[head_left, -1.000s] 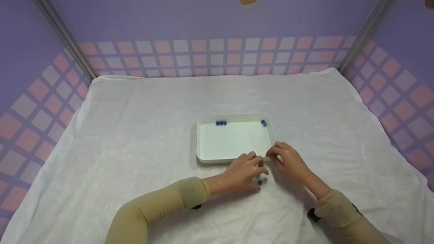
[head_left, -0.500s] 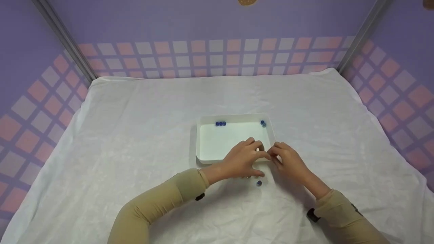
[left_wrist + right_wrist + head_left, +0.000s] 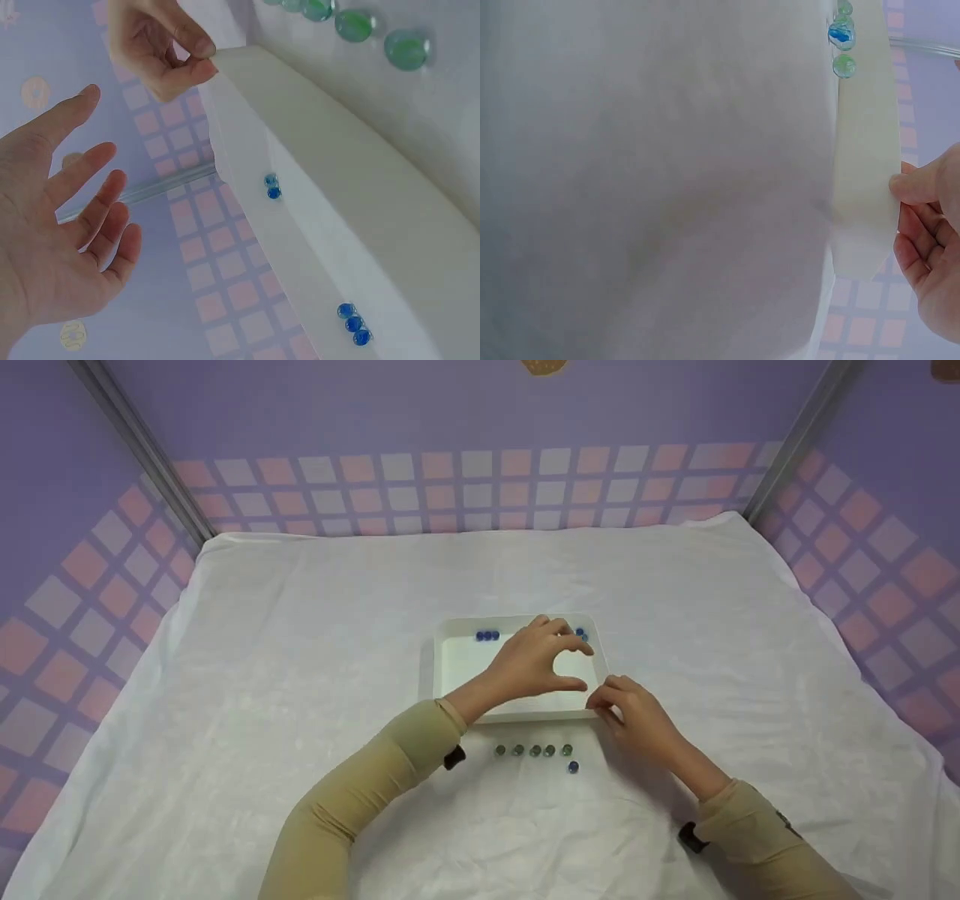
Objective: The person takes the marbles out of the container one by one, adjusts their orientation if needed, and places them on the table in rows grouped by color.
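Note:
My left hand (image 3: pixel 529 656) hovers over the white tray (image 3: pixel 525 716), its thumb and fingers spread apart and nothing between them. At the tray's near right corner, my right hand (image 3: pixel 634 709) pinches the rim between thumb and finger, which the right wrist view also shows. Inside the tray, three blue marbles (image 3: pixel 487 636) line the far wall. Two more bluish marbles (image 3: pixel 272 187) touch each other near the far right corner, partly behind my left fingers in the head view. In front of the tray, several green marbles (image 3: pixel 535 751) form a row on the cloth.
A single blue marble (image 3: pixel 573 767) lies on the cloth, nearer to me than the right end of the green row. White cloth (image 3: pixel 315 630) with soft wrinkles covers the table. Purple panels (image 3: pixel 480 405) with pink and white squares enclose the back and sides.
My left hand has moved forward from beside the blue marble to above the tray, uncovering the green row. The right hand stays at the rim.

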`<move>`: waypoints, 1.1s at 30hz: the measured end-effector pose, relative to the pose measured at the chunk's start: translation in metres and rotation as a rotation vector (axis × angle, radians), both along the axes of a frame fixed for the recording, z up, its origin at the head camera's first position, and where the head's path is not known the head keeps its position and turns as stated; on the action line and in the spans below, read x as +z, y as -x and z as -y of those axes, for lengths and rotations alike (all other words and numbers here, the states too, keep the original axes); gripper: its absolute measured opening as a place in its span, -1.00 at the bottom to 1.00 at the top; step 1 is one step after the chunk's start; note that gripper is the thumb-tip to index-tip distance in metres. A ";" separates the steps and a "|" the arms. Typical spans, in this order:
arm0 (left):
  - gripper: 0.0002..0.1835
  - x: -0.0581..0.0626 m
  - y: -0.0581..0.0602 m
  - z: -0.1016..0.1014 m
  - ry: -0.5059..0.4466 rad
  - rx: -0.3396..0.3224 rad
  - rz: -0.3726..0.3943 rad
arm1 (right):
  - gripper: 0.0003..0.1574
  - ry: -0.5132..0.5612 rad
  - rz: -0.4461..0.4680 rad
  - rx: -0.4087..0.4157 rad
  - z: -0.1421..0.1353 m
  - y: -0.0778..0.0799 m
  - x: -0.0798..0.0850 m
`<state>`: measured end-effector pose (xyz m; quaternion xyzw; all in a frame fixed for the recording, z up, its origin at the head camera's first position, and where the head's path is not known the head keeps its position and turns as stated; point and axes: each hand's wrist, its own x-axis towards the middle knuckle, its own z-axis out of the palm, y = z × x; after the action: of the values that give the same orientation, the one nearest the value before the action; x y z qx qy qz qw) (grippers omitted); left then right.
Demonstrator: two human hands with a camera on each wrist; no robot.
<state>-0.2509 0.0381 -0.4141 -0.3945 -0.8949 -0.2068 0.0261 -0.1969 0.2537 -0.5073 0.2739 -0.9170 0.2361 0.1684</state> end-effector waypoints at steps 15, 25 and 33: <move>-0.55 0.013 0.057 -0.015 -0.086 0.090 0.121 | -0.84 -0.006 0.074 -0.029 0.001 0.000 0.004; -0.61 0.010 0.085 -0.018 -0.093 0.147 0.225 | -0.84 0.003 0.089 -0.033 0.001 -0.001 0.005; -0.61 0.000 0.106 -0.024 -0.046 0.193 0.334 | -0.82 -0.001 0.054 -0.034 0.001 -0.001 0.002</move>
<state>-0.3574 0.0624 -0.4144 -0.2663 -0.9156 -0.2863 -0.0941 -0.1962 0.2523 -0.5049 0.2517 -0.9258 0.2402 0.1476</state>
